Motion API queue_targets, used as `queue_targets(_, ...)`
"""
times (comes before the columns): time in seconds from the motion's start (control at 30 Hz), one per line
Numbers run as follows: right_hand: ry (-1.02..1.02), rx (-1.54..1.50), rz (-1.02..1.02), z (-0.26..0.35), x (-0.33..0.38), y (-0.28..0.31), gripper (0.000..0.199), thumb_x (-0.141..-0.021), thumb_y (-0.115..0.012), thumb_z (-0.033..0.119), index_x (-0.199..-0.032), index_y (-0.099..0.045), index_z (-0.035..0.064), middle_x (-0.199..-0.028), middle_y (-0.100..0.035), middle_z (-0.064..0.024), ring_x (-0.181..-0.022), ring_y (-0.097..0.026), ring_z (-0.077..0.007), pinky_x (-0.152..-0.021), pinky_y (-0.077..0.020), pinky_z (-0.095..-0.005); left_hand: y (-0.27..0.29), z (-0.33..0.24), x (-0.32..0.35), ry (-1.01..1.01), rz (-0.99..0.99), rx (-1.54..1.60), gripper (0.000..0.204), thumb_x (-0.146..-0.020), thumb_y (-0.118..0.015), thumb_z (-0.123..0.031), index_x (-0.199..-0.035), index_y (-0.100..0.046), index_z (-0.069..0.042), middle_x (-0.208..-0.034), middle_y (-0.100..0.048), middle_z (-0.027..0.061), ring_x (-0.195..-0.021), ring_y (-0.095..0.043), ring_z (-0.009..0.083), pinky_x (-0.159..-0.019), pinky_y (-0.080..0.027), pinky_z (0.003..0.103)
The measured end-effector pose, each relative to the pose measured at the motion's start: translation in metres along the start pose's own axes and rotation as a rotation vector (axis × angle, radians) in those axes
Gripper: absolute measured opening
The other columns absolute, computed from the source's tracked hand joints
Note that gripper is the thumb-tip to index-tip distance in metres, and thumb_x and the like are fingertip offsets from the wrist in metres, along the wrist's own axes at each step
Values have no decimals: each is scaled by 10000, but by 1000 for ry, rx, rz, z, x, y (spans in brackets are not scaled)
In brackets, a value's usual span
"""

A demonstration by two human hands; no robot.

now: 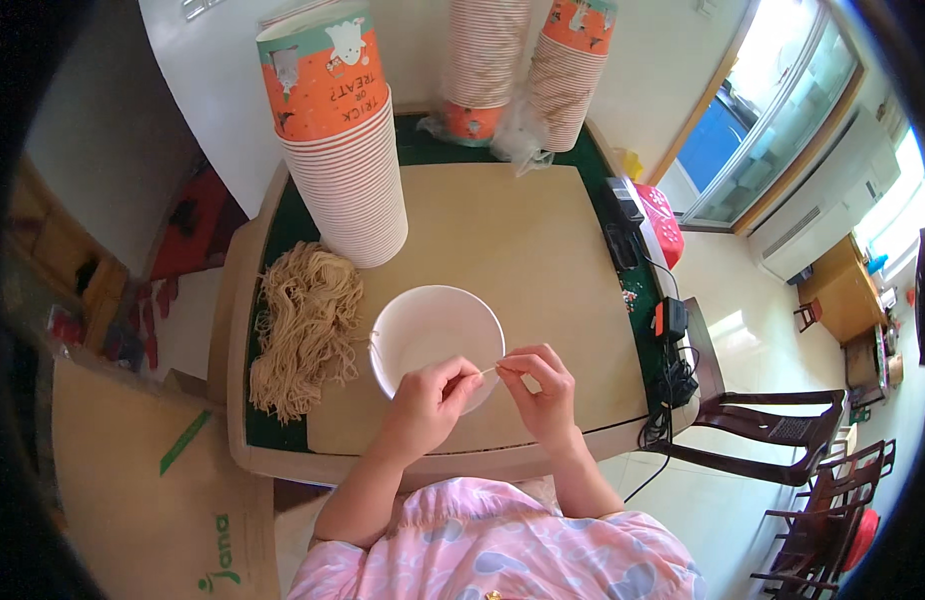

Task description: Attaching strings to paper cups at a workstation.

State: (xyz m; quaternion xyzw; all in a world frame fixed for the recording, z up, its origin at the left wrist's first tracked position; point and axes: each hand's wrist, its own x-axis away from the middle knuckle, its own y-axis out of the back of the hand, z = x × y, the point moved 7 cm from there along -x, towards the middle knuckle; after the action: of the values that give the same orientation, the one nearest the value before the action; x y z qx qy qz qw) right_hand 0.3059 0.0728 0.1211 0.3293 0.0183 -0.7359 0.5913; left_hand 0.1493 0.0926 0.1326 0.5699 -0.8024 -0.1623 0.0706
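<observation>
A white paper bucket (438, 318) stands mouth up on the table in front of me. Over its near right rim, my left hand (433, 402) and my right hand (545, 392) are pinched close together. A short piece of pale cord (489, 371) runs between their fingertips. At the bucket's left rim, a thin loop of cord (373, 342) hangs on the outside. To the left lies a loose heap of beige cords (308, 325). Behind it rises a tall stack of nested paper buckets (348, 190), the top one orange and green with printed figures.
Two more bucket stacks (568, 80) stand at the far edge, with clear plastic wrap (523, 145) around their bases. A brown board (543, 270) covers the tabletop. Black adapters and cables (673, 380) line the right edge, near a dark wooden chair (773, 430). A cardboard box (148, 470) is at left.
</observation>
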Motion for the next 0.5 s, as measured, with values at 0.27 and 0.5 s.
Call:
queue_targets(0.27, 9, 20, -6, -8, 6, -4, 124, -749, -706, -48, -840, -641, 6, -856, -630, -103, -784, -631, -217, -673, -502, -302, 3, -20, -7, -36, 8, 278, 115, -917, -581, -87, -843, -610, -4, -653, -538, -10, -601, -456, 45, -535, -372, 223)
queue_targets(0.5, -83, -6, 67, -21, 7, -3, 154, -760, -701, -39, -885, -633, 21, -915, -623, -111, -822, -620, -246, -709, -504, -323, -3, -25, -12, -33, 77, 277, 103, -923, -576, -91, -868, -616, -14, -647, -526, -23, -584, -451, 31, -515, -365, 214)
